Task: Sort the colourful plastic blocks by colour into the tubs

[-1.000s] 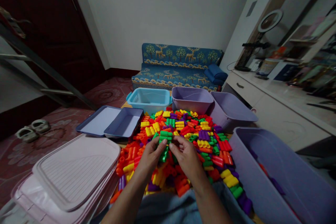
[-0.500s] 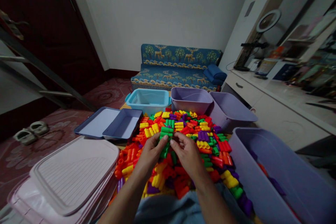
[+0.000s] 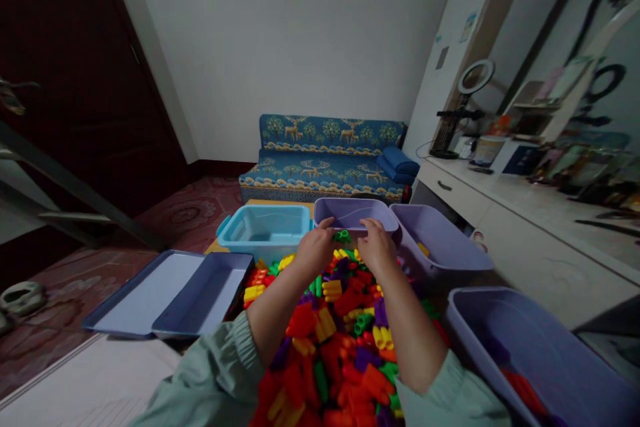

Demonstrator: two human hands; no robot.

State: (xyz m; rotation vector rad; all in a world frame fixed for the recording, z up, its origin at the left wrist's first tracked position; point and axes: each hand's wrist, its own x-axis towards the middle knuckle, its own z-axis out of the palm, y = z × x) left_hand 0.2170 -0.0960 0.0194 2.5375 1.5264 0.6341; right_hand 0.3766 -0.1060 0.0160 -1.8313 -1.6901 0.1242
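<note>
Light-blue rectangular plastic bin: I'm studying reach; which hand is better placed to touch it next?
Probably the left hand: it appears nearer the light-blue bin, while the right hand is farther right, by the central purple rectangular plastic bin.

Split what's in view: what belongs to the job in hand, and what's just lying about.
Likely part of the job:
- left hand, right hand
- green piece between them
- coloured pile
- purple bin at right, pieces inside

Probably just lying about:
- patterned sofa
- ring light
- pale shoe on the floor
</note>
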